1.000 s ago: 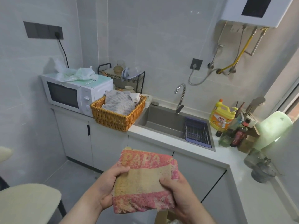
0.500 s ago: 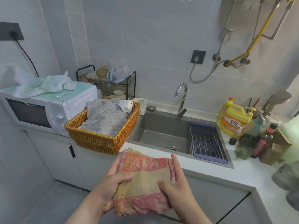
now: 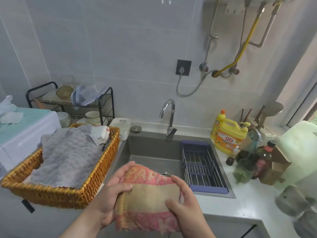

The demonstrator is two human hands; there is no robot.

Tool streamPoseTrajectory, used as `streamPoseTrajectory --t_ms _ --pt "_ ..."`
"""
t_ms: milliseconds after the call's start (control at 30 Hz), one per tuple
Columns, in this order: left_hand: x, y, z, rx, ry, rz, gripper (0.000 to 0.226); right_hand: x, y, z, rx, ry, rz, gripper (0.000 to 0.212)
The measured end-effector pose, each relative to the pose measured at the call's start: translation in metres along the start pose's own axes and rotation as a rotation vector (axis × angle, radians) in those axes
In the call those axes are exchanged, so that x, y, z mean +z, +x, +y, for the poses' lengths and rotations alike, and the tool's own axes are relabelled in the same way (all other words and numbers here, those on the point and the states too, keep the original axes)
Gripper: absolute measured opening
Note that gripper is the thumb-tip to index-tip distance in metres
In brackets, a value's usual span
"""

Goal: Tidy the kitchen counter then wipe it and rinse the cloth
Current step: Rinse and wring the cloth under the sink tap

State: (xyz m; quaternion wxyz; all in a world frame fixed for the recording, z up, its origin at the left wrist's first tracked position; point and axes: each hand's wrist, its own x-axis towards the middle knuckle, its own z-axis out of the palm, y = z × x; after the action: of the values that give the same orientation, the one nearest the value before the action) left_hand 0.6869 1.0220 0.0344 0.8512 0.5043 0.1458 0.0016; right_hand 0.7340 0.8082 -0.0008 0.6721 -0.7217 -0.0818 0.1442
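Note:
A folded pink and tan cloth [image 3: 147, 198] with faded letters hangs in front of me, over the front edge of the grey sink [image 3: 149, 152]. My left hand [image 3: 113, 194] grips its left side, thumb on the front. My right hand [image 3: 187, 203] grips its right side, fingers curled round the edge. The chrome tap [image 3: 169, 115] stands behind the sink, with no water showing. The white counter [image 3: 240, 205] runs along the right.
A wicker basket [image 3: 68, 194] with grey and white cloths sits left of the sink, beside a microwave [image 3: 25, 134] and a dish rack [image 3: 72, 103]. A purple drain rack [image 3: 202, 165] lies in the sink. A yellow detergent jug [image 3: 228, 136], bottles and jars crowd the right counter.
My view has come closer to the sink and tilted down. Both hands have carried the cloth forward, over the sink's front edge, and bunched it a little more.

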Motion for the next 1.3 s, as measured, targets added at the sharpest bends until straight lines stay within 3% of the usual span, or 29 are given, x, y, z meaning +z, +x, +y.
streamPoseTrajectory --t_ms 233,433,600,800,933,1000,1167,1300 --pt "0.001 0.113 0.027 -0.147 -0.19 0.001 0.038 -0.003 0.098 0.001 0.011 0.01 0.072 0.073" --pt "-0.013 0.216 0.039 -0.353 -0.322 0.015 0.047 0.003 0.204 0.0 0.043 -0.023 0.101 0.076" --pt "-0.013 0.281 0.036 -0.337 -0.514 -0.062 0.048 0.008 0.27 0.004 0.102 -0.029 0.181 0.072" --pt "-0.019 0.344 0.038 -0.222 -0.156 -0.013 0.042 0.004 0.322 0.009 0.264 -0.055 0.189 0.065" --pt "-0.018 0.372 0.038 -0.281 -0.203 -0.044 0.038 -0.004 0.348 0.002 0.365 -0.106 0.135 0.054" --pt "-0.021 0.384 0.036 -0.315 -0.234 -0.037 0.04 -0.011 0.364 -0.003 0.376 -0.183 0.147 0.053" --pt "-0.026 0.404 0.031 -0.361 -0.227 -0.03 0.039 -0.034 0.416 -0.011 0.23 -0.638 0.276 0.051" --pt "-0.028 0.415 0.025 -0.358 -0.275 -0.005 0.04 -0.042 0.451 -0.013 0.157 -0.839 0.18 0.053"
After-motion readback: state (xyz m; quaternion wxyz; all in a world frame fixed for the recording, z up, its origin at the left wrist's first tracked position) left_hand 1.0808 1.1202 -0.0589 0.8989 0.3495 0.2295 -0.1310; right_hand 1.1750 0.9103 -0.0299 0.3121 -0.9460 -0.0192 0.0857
